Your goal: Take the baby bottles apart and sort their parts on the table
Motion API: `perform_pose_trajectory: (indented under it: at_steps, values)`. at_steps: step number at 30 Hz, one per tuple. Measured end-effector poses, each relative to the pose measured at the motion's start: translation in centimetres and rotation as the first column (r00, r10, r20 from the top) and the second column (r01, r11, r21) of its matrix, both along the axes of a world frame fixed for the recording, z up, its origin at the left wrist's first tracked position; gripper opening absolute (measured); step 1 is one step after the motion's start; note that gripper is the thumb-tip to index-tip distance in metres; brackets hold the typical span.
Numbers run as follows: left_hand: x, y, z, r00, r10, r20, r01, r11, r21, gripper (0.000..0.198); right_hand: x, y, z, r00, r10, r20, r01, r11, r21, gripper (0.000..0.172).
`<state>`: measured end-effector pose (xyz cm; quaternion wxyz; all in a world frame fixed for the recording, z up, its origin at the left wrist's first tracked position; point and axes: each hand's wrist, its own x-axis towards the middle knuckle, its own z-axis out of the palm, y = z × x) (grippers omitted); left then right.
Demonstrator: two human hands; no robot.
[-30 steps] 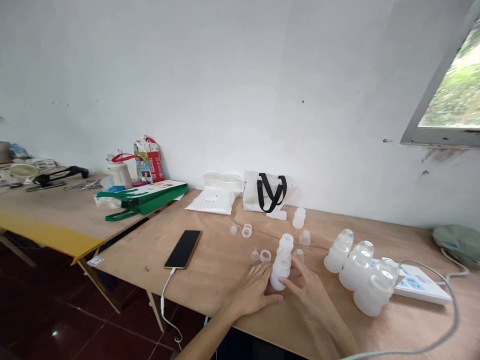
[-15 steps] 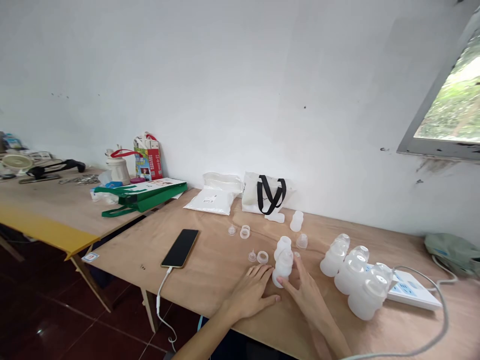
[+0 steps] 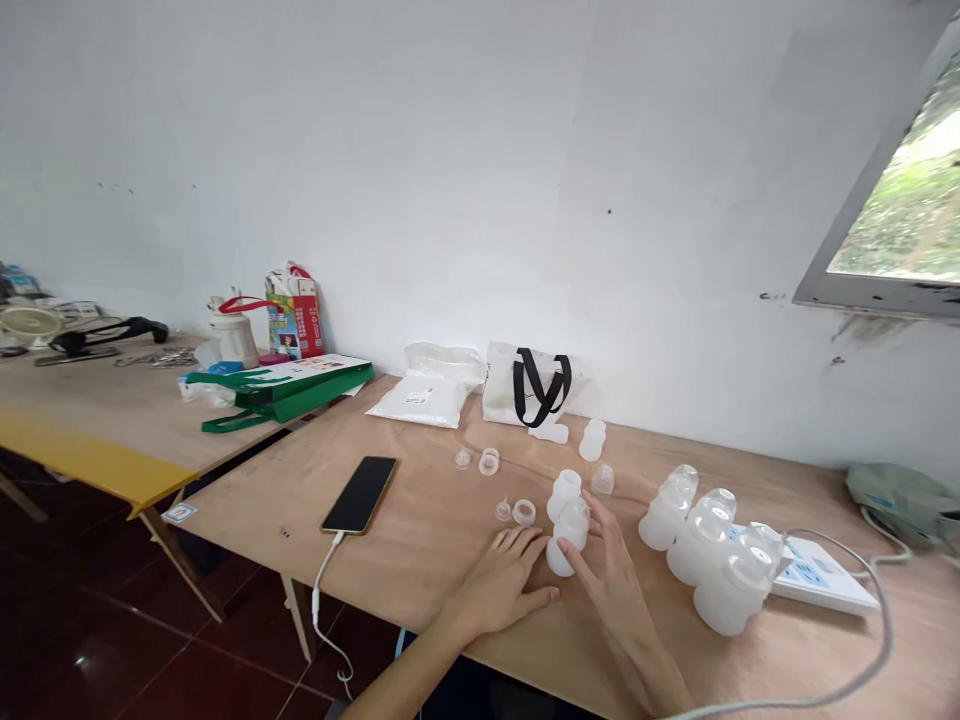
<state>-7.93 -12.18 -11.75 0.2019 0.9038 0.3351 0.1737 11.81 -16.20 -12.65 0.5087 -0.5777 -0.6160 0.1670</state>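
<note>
L hand (image 3: 502,585) flat on brown wood tbl (image 3: 420,520), fingers slightly spread; R hand (image 3: 611,570) w/ thumb & fingers round waisted, frosted dome-capped btl (image 3: 574,522) nr front edge. Beyond: translucent plastic rings (image 3: 524,512), glossy white pkg (image 3: 420,400), marked pale wall (image 3: 450,200), grey-framed window (image 3: 892,220) upper R.

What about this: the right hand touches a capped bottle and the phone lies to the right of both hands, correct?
Not quite: the head view shows the phone to the left of the left hand and the right hand, which does touch a capped bottle.
</note>
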Motion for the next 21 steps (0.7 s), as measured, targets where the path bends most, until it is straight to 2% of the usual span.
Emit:
perform_pose_trajectory:
  at_steps: [5, 9, 13, 15, 16, 18, 21]
  values:
    - [-0.1, 0.0, -0.1, 1.000, -0.013, 0.001, 0.013, 1.000, 0.000, 0.063, 0.0, -0.2, 0.9, 0.997, -0.034, 0.064, 0.035, 0.999, -0.009, 0.054]
    - [-0.1, 0.1, -0.3, 1.000, -0.020, -0.018, 0.020, 1.000, 0.001, 0.057, 0.8, -1.4, 2.8, 0.992, -0.035, 0.118, 0.044, 0.996, -0.074, 0.054]
    - [-0.1, 0.2, -0.8, 1.000, -0.015, -0.017, 0.016, 0.999, 0.030, 0.057, 3.7, -3.4, 5.1, 0.971, 0.071, 0.228, -0.025, 0.980, -0.197, 0.062]
    - [-0.1, 0.3, -1.0, 1.000, -0.012, -0.009, 0.012, 0.999, 0.042, 0.056, 5.7, -4.4, 5.6, 0.955, 0.119, 0.271, -0.033, 0.953, -0.302, 0.055]
    - [-0.1, 0.3, -1.1, 1.000, -0.012, -0.007, 0.012, 0.999, 0.044, 0.056, 6.8, -4.8, 5.4, 0.956, 0.111, 0.271, -0.014, 0.942, -0.335, 0.054]
    - [-0.1, 0.3, -1.1, 1.000, -0.011, -0.008, 0.011, 0.999, 0.041, 0.056, 8.7, -5.9, 4.4, 0.967, 0.030, 0.254, 0.052, 0.949, -0.310, 0.055]
    - [-0.1, 0.3, -1.0, 1.000, -0.008, -0.015, 0.008, 1.000, 0.030, 0.056, 12.1, -8.2, 1.5, 0.967, -0.142, 0.212, 0.178, 0.971, -0.160, 0.053]
